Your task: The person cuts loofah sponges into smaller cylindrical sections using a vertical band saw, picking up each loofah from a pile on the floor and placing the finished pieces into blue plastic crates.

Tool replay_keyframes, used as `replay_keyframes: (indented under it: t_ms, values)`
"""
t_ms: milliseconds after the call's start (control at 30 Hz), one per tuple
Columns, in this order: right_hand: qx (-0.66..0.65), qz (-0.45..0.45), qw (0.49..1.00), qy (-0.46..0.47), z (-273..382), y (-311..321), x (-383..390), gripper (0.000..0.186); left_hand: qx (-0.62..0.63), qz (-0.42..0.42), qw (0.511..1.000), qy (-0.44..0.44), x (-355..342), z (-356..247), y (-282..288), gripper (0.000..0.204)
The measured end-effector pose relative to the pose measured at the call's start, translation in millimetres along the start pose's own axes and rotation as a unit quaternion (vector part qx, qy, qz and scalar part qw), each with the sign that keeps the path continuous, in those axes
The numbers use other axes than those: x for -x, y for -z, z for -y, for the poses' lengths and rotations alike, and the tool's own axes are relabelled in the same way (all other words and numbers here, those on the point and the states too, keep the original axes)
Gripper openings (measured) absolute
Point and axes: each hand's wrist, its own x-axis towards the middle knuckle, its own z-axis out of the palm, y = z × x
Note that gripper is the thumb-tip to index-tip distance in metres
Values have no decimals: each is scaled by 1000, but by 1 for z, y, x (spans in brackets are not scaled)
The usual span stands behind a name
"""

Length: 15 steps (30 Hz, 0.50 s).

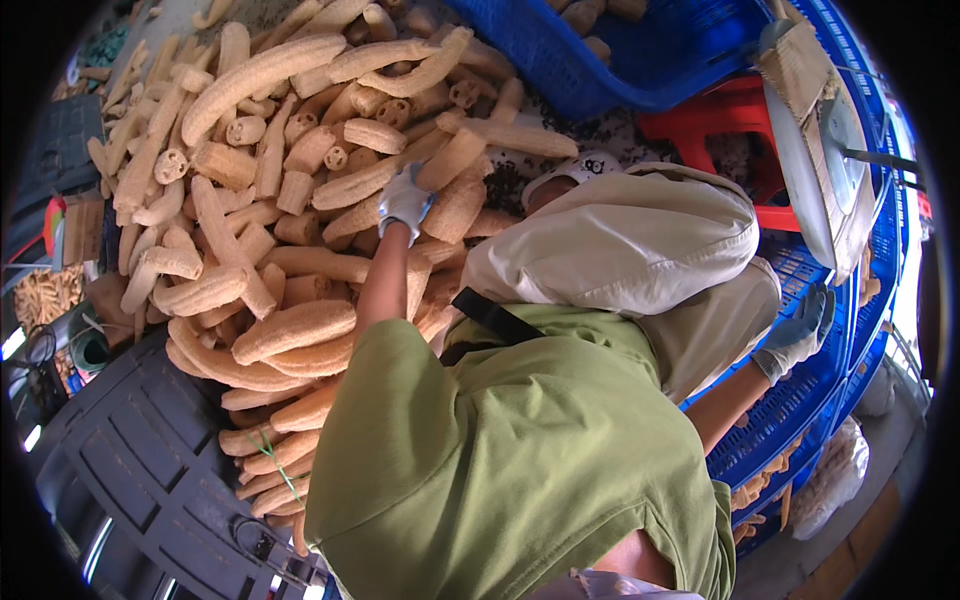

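Head view: dried loofahs (pixel 260 82) heaped within left hand's (pixel 405 203) reach, probably for easy access; it's on them, can't tell if gripping. Right hand (pixel 797 338) spread, nothing visible held, beside blue plastic crate (pixel 762 438).
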Motion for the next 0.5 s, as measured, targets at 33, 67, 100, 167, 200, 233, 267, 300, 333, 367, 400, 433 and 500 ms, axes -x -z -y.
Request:
replay_keyframes:
  t_ms: [33,67,100,167,200,233,267,300,333,367,400,433,500]
  values:
    - [1,9,1000,9,3,-3,2,32,57,-5,998,-38,2,8,4,84]
    - [-1,28,999,27,5,-7,4,34,123,-12,986,-112,8,10,11,82]
    - [53,25,998,31,17,-17,10,33,285,63,953,-85,16,1,19,80]
    - [19,57,997,45,17,-29,16,33,570,211,794,-23,35,-20,42,75]
    - [-5,67,997,39,21,-38,25,33,566,251,783,-65,46,-35,54,73]
    - [26,110,992,64,21,-41,24,34,561,294,766,-112,52,-53,60,70]
    - [-4,141,990,19,22,-44,28,35,586,318,730,-151,50,-64,52,72]
    - [-38,174,984,-22,33,-59,42,35,622,333,685,-181,54,-81,43,72]
    - [-20,225,974,-13,47,-69,54,37,611,376,663,-213,62,-111,51,72]
    - [-2,274,962,-4,64,-80,65,39,597,418,640,-244,75,-144,64,73]
    - [-7,331,943,-40,84,-89,74,46,580,427,631,-287,85,-172,68,71]
    - [-9,384,921,-73,102,-96,81,53,562,439,619,-329,93,-199,70,69]
    - [-137,435,888,-53,89,-106,86,69,528,502,597,-335,102,-248,66,78]
